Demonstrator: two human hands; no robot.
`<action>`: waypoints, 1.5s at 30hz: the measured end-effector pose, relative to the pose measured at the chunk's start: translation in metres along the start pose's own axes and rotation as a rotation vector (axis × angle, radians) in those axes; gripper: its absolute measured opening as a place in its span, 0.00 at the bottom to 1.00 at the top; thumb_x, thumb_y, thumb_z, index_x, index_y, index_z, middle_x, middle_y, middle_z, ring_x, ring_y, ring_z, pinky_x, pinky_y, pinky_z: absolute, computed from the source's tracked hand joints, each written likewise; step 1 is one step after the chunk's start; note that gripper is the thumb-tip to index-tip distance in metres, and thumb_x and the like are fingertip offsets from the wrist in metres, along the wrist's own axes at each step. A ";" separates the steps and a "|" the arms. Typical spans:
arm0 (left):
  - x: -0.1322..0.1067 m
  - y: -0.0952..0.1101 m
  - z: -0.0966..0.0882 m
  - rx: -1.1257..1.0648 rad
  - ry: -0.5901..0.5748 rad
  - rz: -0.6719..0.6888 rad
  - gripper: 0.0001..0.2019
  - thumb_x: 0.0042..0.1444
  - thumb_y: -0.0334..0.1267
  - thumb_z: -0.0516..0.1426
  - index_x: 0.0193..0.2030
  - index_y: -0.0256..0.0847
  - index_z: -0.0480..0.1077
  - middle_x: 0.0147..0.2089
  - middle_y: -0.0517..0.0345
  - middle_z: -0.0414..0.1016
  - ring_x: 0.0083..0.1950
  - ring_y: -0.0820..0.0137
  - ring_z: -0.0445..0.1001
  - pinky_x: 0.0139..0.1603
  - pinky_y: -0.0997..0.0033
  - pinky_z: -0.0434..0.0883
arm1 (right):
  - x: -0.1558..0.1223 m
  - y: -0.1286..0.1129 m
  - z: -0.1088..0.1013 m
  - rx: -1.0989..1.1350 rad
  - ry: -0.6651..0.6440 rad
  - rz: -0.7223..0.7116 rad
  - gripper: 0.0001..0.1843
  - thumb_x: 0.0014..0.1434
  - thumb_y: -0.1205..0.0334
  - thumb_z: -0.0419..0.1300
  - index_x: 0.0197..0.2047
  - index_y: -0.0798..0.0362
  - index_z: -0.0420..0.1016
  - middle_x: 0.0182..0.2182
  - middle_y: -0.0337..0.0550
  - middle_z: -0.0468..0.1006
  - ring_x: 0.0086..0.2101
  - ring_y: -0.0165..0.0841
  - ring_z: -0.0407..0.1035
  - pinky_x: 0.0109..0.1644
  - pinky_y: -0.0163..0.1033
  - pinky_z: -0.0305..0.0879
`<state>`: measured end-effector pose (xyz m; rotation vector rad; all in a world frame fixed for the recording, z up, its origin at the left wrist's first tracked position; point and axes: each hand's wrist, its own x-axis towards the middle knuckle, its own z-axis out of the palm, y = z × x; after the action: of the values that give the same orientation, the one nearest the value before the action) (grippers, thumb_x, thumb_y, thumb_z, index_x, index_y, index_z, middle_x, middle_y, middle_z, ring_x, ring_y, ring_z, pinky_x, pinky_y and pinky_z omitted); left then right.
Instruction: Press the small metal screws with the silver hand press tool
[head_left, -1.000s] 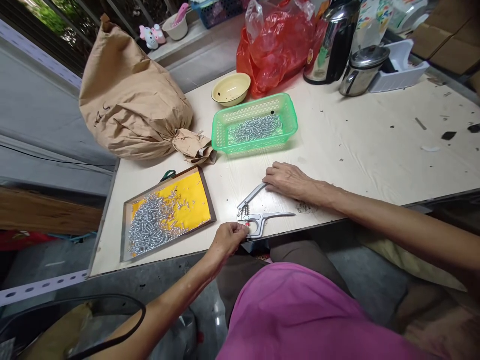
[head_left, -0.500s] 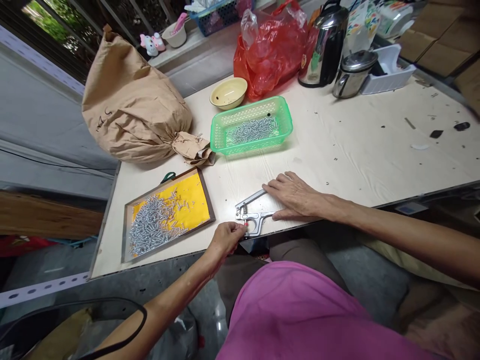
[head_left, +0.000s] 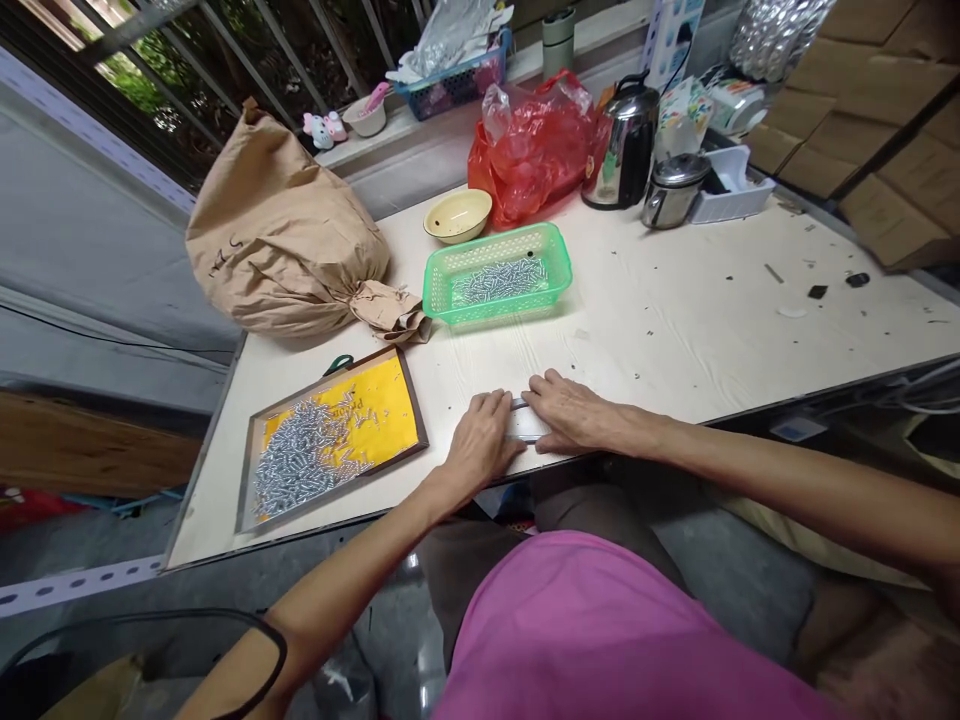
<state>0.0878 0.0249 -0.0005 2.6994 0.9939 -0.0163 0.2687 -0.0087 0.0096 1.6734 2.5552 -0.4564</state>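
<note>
A pair of silver hand pliers [head_left: 528, 437] lies at the table's front edge, with short lengths of both handles showing between my hands. My left hand [head_left: 480, 440] is wrapped over the head end, hiding the jaws and spring. Around the handle ends, my right hand [head_left: 568, 412] has its fingers on the upper handle and its thumb by the lower one. Left of my hands, a shallow tray [head_left: 415, 395] lined with yellow holds a heap of small silver metal pieces. Further back, a green plastic basket [head_left: 559, 285] contains more of these pieces.
A tied brown sack [head_left: 292, 240] slumps at the back left, with a green scissor handle [head_left: 340, 364] behind the tray. Along the back are a cream bowl [head_left: 457, 216], a red plastic bag [head_left: 529, 150], a kettle [head_left: 621, 150] and a metal pot [head_left: 673, 190]. Scraps lie at the right.
My left hand has moved from pinching by the lower jaw and its red part to closing over the pliers' head. My right hand has shifted slightly left along the handles. The camera view has shifted.
</note>
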 end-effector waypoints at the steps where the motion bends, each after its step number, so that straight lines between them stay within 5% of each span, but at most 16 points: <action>1: 0.007 -0.001 0.000 0.018 -0.050 0.014 0.27 0.51 0.41 0.62 0.57 0.36 0.60 0.56 0.45 0.65 0.55 0.58 0.63 0.55 0.57 0.65 | 0.000 -0.001 -0.001 -0.002 -0.013 -0.002 0.28 0.50 0.55 0.67 0.49 0.63 0.69 0.46 0.57 0.68 0.45 0.45 0.62 0.44 0.44 0.63; 8: 0.013 -0.005 0.000 0.117 -0.147 0.039 0.11 0.58 0.40 0.56 0.45 0.37 0.67 0.44 0.50 0.69 0.47 0.61 0.65 0.46 0.63 0.68 | 0.010 -0.005 0.001 0.013 -0.037 0.023 0.13 0.56 0.63 0.63 0.43 0.62 0.73 0.43 0.54 0.72 0.46 0.41 0.64 0.44 0.39 0.62; 18: 0.015 -0.006 0.006 0.116 -0.106 -0.054 0.09 0.61 0.41 0.53 0.37 0.38 0.70 0.40 0.51 0.71 0.45 0.63 0.67 0.43 0.66 0.69 | 0.026 0.002 0.019 0.020 -0.019 -0.032 0.08 0.62 0.64 0.56 0.39 0.59 0.73 0.37 0.49 0.74 0.39 0.38 0.68 0.39 0.38 0.59; 21: 0.009 -0.005 0.008 0.114 -0.037 -0.086 0.10 0.60 0.41 0.54 0.42 0.37 0.69 0.42 0.50 0.72 0.47 0.61 0.68 0.44 0.63 0.70 | 0.022 0.008 0.019 0.023 0.062 -0.033 0.09 0.59 0.63 0.59 0.41 0.58 0.73 0.40 0.50 0.73 0.42 0.40 0.65 0.41 0.39 0.59; 26: -0.017 0.014 0.032 0.059 0.231 -0.056 0.17 0.61 0.36 0.52 0.56 0.35 0.62 0.61 0.42 0.64 0.63 0.56 0.61 0.59 0.53 0.65 | 0.019 0.031 0.022 0.144 0.124 -0.207 0.24 0.57 0.47 0.59 0.48 0.58 0.71 0.41 0.51 0.70 0.42 0.40 0.63 0.44 0.41 0.59; 29: -0.030 0.033 0.050 -0.013 0.294 0.006 0.19 0.63 0.37 0.50 0.59 0.34 0.60 0.65 0.40 0.59 0.68 0.55 0.54 0.63 0.51 0.62 | 0.025 0.039 0.026 0.183 0.139 -0.198 0.16 0.64 0.54 0.52 0.45 0.56 0.72 0.38 0.49 0.71 0.40 0.37 0.64 0.44 0.39 0.58; 34: -0.035 0.050 0.062 -0.128 0.277 -0.001 0.17 0.64 0.41 0.49 0.56 0.36 0.63 0.60 0.45 0.67 0.65 0.57 0.61 0.65 0.50 0.58 | 0.046 0.036 0.024 0.031 0.194 -0.082 0.08 0.63 0.64 0.53 0.39 0.56 0.73 0.38 0.48 0.73 0.40 0.37 0.62 0.43 0.38 0.57; 38: -0.035 0.047 0.064 -0.193 0.272 0.017 0.19 0.63 0.42 0.50 0.58 0.36 0.62 0.61 0.45 0.66 0.66 0.57 0.58 0.67 0.49 0.55 | 0.057 0.019 0.013 -0.072 0.201 -0.047 0.09 0.63 0.66 0.53 0.40 0.56 0.74 0.39 0.49 0.73 0.40 0.37 0.61 0.42 0.39 0.55; 41: -0.039 0.047 0.067 -0.241 0.277 0.027 0.22 0.61 0.43 0.53 0.59 0.35 0.60 0.59 0.43 0.67 0.64 0.56 0.61 0.63 0.50 0.61 | 0.054 -0.015 0.006 -0.055 0.145 -0.302 0.09 0.63 0.65 0.53 0.41 0.52 0.74 0.39 0.47 0.72 0.40 0.37 0.61 0.41 0.39 0.55; 45: -0.066 0.054 0.060 -0.282 0.291 0.182 0.12 0.61 0.39 0.53 0.48 0.37 0.68 0.43 0.49 0.76 0.46 0.63 0.74 0.47 0.63 0.72 | 0.049 -0.062 0.006 -0.053 0.019 -0.615 0.09 0.62 0.67 0.53 0.37 0.53 0.75 0.39 0.47 0.71 0.41 0.36 0.61 0.41 0.39 0.57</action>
<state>0.0764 -0.0713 -0.0387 2.5598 0.7506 0.5239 0.1917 0.0102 0.0068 0.8447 3.0286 -0.3869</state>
